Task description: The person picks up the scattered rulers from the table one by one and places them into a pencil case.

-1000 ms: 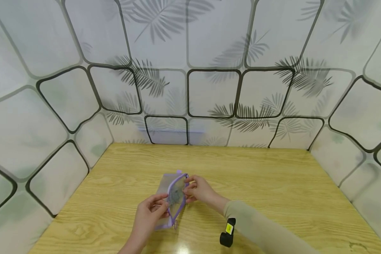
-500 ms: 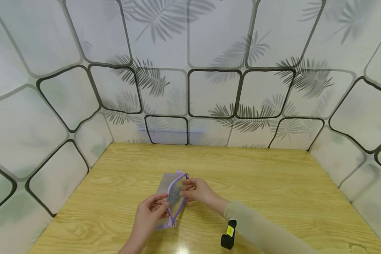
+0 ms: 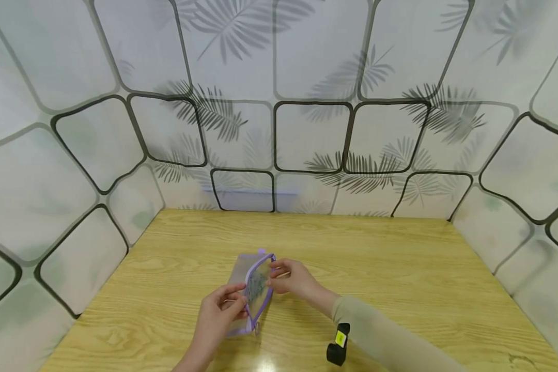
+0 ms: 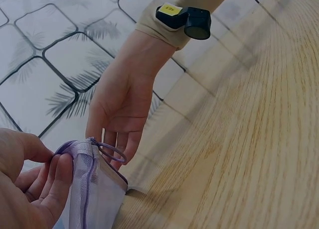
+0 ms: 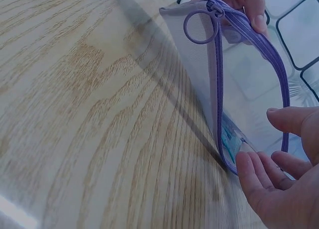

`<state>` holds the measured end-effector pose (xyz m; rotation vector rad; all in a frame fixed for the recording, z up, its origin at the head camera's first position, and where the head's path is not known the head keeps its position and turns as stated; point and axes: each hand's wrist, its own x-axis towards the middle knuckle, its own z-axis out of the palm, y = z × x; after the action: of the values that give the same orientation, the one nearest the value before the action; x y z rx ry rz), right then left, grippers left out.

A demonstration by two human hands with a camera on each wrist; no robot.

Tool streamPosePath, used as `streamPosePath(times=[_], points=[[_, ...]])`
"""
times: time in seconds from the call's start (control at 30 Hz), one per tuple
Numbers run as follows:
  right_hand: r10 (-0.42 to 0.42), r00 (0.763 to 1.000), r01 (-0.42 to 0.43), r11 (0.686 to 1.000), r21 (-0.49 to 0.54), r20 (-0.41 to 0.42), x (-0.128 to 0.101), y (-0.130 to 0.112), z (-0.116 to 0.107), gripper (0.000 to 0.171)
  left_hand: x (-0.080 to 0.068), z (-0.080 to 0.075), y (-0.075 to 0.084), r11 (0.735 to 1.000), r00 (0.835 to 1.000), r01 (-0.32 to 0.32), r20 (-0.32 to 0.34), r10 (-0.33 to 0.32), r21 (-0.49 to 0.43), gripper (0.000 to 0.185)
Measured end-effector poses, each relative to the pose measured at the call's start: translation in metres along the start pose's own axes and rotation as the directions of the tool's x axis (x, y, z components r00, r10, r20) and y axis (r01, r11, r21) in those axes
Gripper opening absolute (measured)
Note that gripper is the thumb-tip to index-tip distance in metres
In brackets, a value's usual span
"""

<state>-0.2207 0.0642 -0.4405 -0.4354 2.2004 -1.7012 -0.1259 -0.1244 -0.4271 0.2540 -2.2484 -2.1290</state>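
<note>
A purple mesh zipper pouch (image 3: 253, 289) lies on the wooden table (image 3: 400, 268) with its mouth held wide. My left hand (image 3: 218, 312) pinches the near-left rim between thumb and fingers (image 4: 55, 181). The pouch (image 4: 97, 196) stands up from the table, and its ring pull (image 4: 110, 152) hangs by my right hand (image 4: 122, 109). My right hand (image 3: 292, 279) sits at the opposite rim with its fingers (image 5: 259, 181) straight at the zipper's end and the thumb a little apart. Through the mesh of the pouch (image 5: 251, 84) a small teal and white item (image 5: 230, 139) shows, and the ring pull (image 5: 199, 27) lies at the top.
Patterned white panels (image 3: 307, 129) with black lines and leaf prints wall the table on three sides. A black wrist camera (image 3: 338, 343) with a yellow label sits on my beige right sleeve (image 3: 390, 341). Bare wood stretches to the right and behind the pouch.
My right forearm has drifted slightly to the right and its fingers have shifted a little along the rim. The pouch and my left hand have stayed put.
</note>
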Motion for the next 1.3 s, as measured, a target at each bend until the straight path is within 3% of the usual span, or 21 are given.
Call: streamPosePath(times=[0.4,0.77,1.3], points=[[0.006,1.0,-0.007,0.998,-0.062,-0.016,-0.004,0.0,-0.016,0.044,0.0,0.002,0.001,1.0,1.0,0.002,0.007,-0.002,0.012,0.032],[0.023,1.0,-0.023,0.996,-0.09,-0.004,-0.021,0.0,-0.037,0.046,0.002,0.003,0.0,0.999,1.0,-0.016,0.025,0.015,0.044,0.032],[0.004,1.0,-0.003,0.99,-0.139,0.004,-0.054,0.01,-0.078,0.046,0.003,0.01,-0.01,0.981,0.981,-0.116,0.175,0.088,0.157,0.03]])
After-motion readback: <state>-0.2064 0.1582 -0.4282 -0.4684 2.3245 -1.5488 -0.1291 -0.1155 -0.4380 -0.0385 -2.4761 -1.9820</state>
